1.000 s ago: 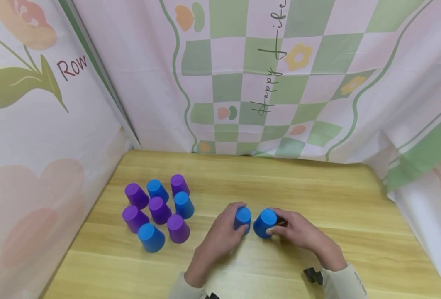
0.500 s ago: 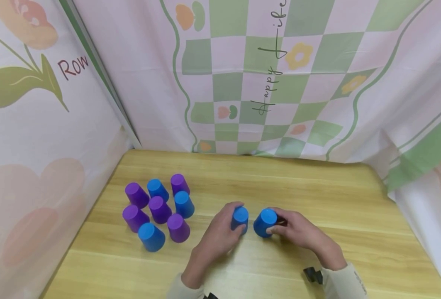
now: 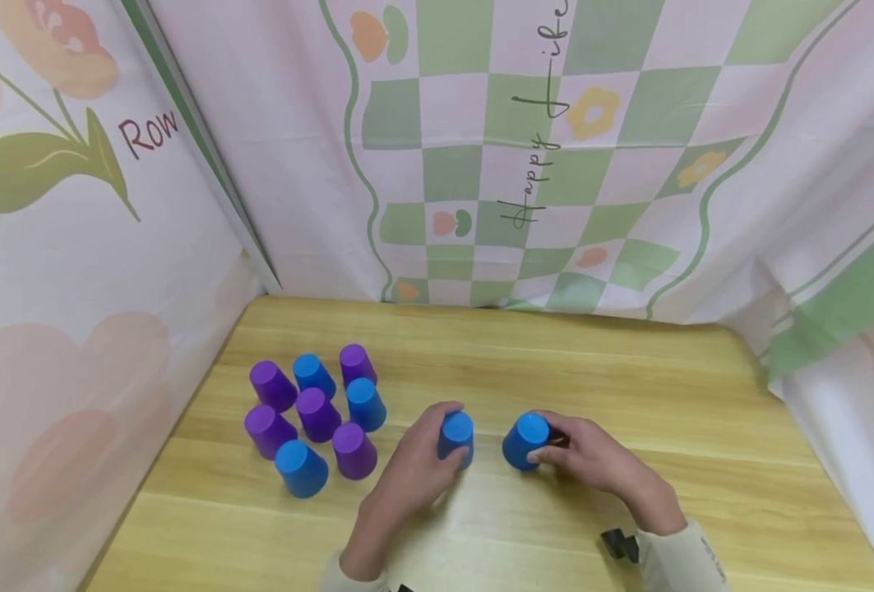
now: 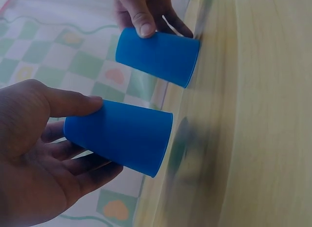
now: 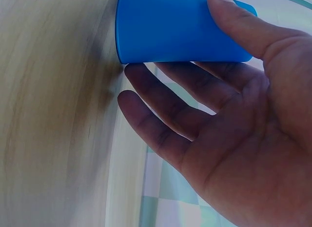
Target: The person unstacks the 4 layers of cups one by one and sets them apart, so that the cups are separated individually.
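Note:
Upside down in my left hand [image 3: 413,467] is a blue cup [image 3: 455,434], pinched between thumb and fingers. In the left wrist view, a narrow gap shows between this cup's [image 4: 122,136] rim and the wooden table. To its right, my right hand [image 3: 601,457] grips a second blue cup [image 3: 522,444], also mouth down, with its rim at the tabletop. The right wrist view shows the thumb across that cup [image 5: 170,29] and the fingers along its far side, the lower fingers off it. The two held cups stand apart.
Left on the wooden table [image 3: 629,370] stands a cluster of upside-down cups, several purple ones, such as the middle purple cup [image 3: 318,416], and three blue, the nearest blue cup [image 3: 301,469] in front. A patterned curtain [image 3: 525,164] hangs behind the table.
My left hand has moved left with its blue cup, away from the other held cup and closer to the cluster. The right hand and its cup have stayed put.

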{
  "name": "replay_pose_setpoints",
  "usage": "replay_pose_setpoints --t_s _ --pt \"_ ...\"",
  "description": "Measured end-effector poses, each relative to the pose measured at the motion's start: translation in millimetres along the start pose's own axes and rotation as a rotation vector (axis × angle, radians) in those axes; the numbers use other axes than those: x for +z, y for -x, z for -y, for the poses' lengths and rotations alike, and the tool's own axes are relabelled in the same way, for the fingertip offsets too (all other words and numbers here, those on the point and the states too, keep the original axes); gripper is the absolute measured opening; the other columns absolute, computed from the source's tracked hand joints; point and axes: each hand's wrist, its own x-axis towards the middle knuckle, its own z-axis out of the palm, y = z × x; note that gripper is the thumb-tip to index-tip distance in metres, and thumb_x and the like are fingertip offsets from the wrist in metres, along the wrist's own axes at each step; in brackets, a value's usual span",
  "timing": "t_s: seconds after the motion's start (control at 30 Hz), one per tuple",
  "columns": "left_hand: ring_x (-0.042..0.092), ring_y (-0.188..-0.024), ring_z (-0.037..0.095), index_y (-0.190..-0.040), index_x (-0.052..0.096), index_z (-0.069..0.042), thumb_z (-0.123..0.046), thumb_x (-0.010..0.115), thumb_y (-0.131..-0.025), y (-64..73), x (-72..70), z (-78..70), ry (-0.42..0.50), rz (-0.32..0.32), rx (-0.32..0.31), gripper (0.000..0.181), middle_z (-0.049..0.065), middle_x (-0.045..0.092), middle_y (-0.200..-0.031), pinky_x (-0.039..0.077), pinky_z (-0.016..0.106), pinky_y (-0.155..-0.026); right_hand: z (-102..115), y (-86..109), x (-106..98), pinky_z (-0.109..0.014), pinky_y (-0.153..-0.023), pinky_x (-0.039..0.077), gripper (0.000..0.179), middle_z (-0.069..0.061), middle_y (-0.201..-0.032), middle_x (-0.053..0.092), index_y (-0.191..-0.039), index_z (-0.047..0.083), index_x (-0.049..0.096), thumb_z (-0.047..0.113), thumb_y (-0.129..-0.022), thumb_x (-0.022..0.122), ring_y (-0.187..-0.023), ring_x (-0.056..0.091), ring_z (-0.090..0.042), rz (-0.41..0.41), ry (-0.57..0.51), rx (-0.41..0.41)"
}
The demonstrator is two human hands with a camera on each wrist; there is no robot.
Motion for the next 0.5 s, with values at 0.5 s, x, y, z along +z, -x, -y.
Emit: replay_pose_setpoints --t_s 0.5 --pt "0.047 -0.148 0.035 -0.153 0.050 -0.018 -0.015 0.071 -0.101 11.5 -28.7 6.6 0.050 -0.017 -0.059 0.056 0.008 0.053 -0.157 0.042 0.060 -0.120 -0.6 0.3 1.0 -0.038 -0.091 0.061 0.049 -0.007 -0.126 0.073 -0.140 0.011 0.063 0.037 -0.099 0.073 -0.112 0.069 -0.023 -0.004 0.007 -0.019"
